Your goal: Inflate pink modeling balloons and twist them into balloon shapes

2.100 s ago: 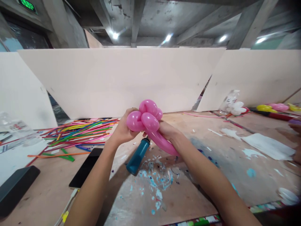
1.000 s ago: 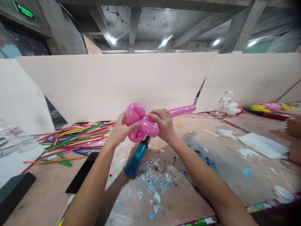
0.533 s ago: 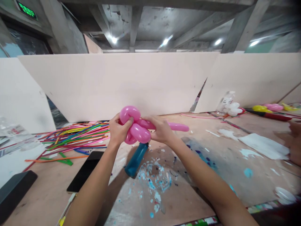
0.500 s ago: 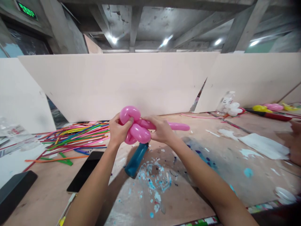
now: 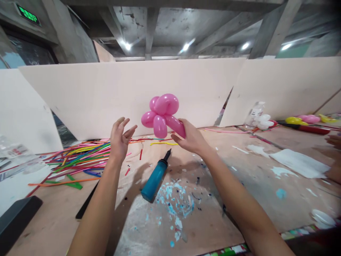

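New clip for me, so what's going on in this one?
A person holds a pink balloon, twisted into a flower-like shape, up off the table; the right hand grips its stem. The left hand is raised with fingers spread, apart from the balloon. A blue pump lies on the table between the forearms, with a heap of thin coloured strips to the left. At the far right edge, part of another person's hand shows.

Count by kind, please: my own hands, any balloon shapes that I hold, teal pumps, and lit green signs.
Own hands, left hand and right hand: 2
Held pink balloon shape: 1
Teal pump: 1
Lit green sign: 1
Total: 5
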`<act>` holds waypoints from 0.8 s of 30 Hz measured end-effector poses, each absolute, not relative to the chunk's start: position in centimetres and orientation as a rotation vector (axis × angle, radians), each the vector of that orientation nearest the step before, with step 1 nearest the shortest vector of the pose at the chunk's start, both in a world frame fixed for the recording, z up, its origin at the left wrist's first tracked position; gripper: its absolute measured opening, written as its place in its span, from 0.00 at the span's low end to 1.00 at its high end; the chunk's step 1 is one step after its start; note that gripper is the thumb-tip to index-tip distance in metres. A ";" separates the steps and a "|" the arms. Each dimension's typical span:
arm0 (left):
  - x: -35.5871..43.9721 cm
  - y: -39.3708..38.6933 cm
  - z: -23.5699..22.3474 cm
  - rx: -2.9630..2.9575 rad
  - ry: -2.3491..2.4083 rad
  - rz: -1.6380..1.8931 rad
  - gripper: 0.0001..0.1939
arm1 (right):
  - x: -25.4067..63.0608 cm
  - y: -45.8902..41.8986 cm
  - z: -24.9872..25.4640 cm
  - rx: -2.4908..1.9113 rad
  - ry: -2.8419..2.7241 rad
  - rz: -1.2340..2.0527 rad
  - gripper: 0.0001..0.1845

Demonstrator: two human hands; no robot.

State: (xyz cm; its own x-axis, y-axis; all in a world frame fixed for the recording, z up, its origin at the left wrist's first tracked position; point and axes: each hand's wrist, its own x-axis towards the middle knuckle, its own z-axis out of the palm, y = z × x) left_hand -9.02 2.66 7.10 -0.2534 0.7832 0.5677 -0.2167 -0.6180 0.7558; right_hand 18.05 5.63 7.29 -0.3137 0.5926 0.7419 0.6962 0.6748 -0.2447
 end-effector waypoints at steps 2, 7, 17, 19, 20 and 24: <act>-8.5 2.3 7.2 1.404 0.702 1.857 0.24 | 18.2 5.8 7.3 -0.848 -2.018 -0.226 0.28; -6.6 1.4 7.1 1.507 0.706 1.555 0.35 | 17.6 6.1 6.7 -0.670 -2.029 -0.329 0.24; -6.3 2.6 6.1 1.207 0.676 1.562 0.29 | 17.7 8.0 5.4 -0.740 -2.035 -0.335 0.33; -6.6 2.5 6.3 1.207 0.670 1.632 0.28 | 18.2 8.6 5.3 -0.803 -2.013 -0.343 0.34; -6.7 2.4 6.5 1.224 0.670 1.673 0.28 | 18.4 8.7 5.3 -0.830 -1.989 -0.356 0.34; -6.5 2.4 6.7 1.287 0.746 1.926 0.28 | 17.8 7.4 6.1 -0.857 -1.846 -0.243 0.39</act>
